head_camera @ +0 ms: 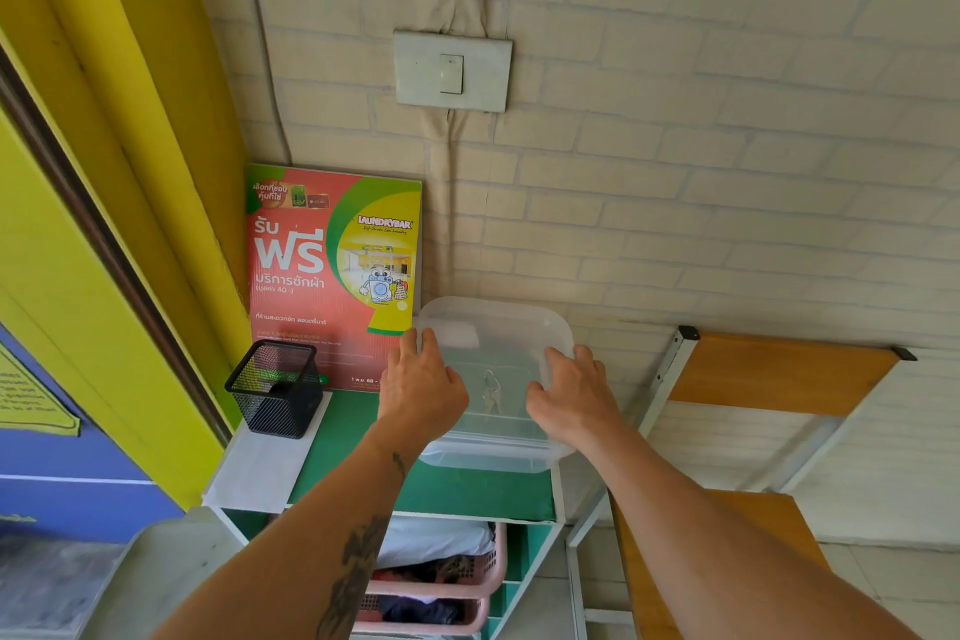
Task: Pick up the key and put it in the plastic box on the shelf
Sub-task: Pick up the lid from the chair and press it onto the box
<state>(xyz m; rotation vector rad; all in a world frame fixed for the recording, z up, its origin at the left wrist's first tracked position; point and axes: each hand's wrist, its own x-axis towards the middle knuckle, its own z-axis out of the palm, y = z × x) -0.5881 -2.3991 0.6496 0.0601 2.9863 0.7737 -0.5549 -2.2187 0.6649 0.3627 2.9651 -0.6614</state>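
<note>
- Since the key (pixel 490 392) already shows through the translucent lid (pixel 493 353) of the plastic box (pixel 488 455), lying inside between the two hands, I judge that what is left is to seat the lid — or simply let go.
- Nearest, the shelf (pixel 441 489) carries the box at its right front corner; the box's front wall stands close to the shelf's front edge, and its right side reaches the right edge.
- The left hand (pixel 423 387) rests on the lid's left side, fingers (pixel 427 343) spread and laid flat over the rim, gripping nothing that I can see.
- The right hand (pixel 571 395) mirrors it on the right side, fingers (pixel 556 361) likewise extended and pressing down on the lid, not curled round anything.
- The key lies with its long axis running front to back, about midway between the hands; neither hand is clearly the nearer, and the lid lies between it and both of them.
- Whether the lid is fully snapped down all round I cannot tell — the far rim looks level, the near rim is partly hidden by the wrists.
- Toward the shelf's left front corner stands a black mesh cup (pixel 275 387), well apart from the box.
- Farthest, a laundry poster (pixel 332 270) leans at the shelf's back edge against the brick-pattern wall (pixel 675 172), just beside the box's far left corner.
</note>
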